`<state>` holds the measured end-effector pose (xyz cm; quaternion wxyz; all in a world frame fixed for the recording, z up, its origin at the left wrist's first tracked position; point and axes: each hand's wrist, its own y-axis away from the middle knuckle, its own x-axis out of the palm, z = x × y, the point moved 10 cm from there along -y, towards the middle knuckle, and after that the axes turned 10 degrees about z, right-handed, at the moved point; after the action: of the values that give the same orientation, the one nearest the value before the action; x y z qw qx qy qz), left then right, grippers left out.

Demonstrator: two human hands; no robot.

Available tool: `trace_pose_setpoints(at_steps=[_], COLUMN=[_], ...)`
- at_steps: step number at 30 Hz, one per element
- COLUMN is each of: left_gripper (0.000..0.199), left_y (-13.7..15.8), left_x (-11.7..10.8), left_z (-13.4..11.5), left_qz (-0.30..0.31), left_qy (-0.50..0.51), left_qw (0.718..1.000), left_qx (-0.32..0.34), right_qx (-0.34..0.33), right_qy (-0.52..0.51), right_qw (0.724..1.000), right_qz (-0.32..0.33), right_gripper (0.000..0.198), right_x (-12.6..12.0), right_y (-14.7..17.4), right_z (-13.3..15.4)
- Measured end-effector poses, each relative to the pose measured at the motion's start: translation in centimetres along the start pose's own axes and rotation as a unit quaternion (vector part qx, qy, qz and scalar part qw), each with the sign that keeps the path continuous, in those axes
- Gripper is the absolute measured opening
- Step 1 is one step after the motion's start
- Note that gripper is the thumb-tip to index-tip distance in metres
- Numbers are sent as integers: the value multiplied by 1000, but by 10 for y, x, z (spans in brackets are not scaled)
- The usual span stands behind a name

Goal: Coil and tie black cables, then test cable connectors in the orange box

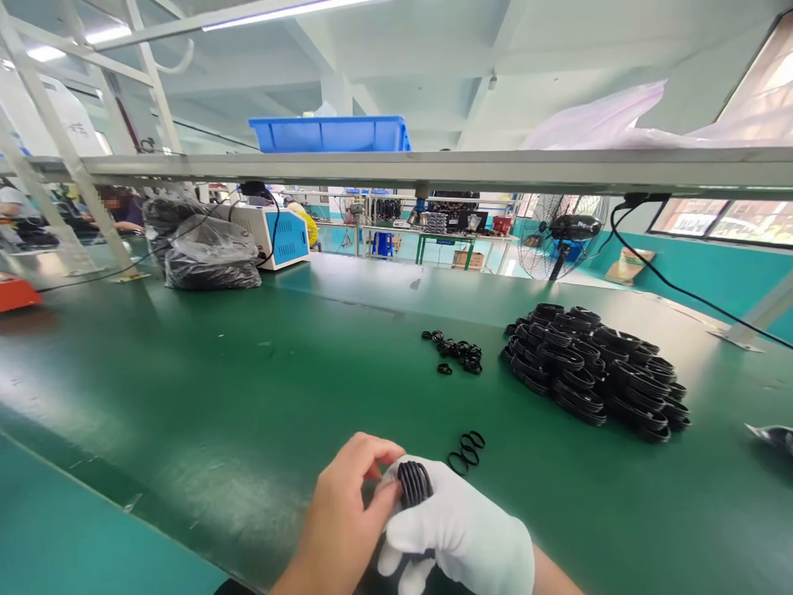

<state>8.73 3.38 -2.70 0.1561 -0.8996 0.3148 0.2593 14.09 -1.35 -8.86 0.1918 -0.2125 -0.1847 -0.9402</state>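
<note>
My right hand (443, 525), in a white glove, is closed around a stack of thin black rings (415, 484) above the table's near edge. My left hand (356, 496) is bare, its thumb and fingertips closed on the left side of the same stack. Some fingertips are hidden behind the rings and the glove. Just beyond the glove, several loose black rings (469, 450) lie flat in a short overlapping row. Farther off is a small cluster of black rings (458, 351), and to its right rises a large heap of bundled black rings (588, 368).
The green tabletop (248, 397) stretches away under a shelf beam (396, 167) bearing a blue bin (331, 135). At the back left sit plastic-bagged goods (211, 252) and a blue-white machine (278, 235). A black cable (687, 289) hangs at right, near a fan (561, 231).
</note>
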Motion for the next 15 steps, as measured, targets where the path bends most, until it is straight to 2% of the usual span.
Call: trace_pose_setpoints(at_steps=[5,10,15], left_gripper=[25,28,32], left_y=[0,6,0], left_x=[14,12,12], left_z=[-1,-5,-11], left_qz=[-12,-48,-15], left_qy=[-4,-34,-72], left_qw=[999,993,993], left_qx=[30,103,95], right_qx=[33,33,58], right_qy=[72,92,110], right_qw=[997,995,991], right_qz=[-19,-29,-49], right_gripper=[19,18,9], right_x=[-1,-1,-7], right_y=[-2,-3,-4], right_z=[-3,1,-3])
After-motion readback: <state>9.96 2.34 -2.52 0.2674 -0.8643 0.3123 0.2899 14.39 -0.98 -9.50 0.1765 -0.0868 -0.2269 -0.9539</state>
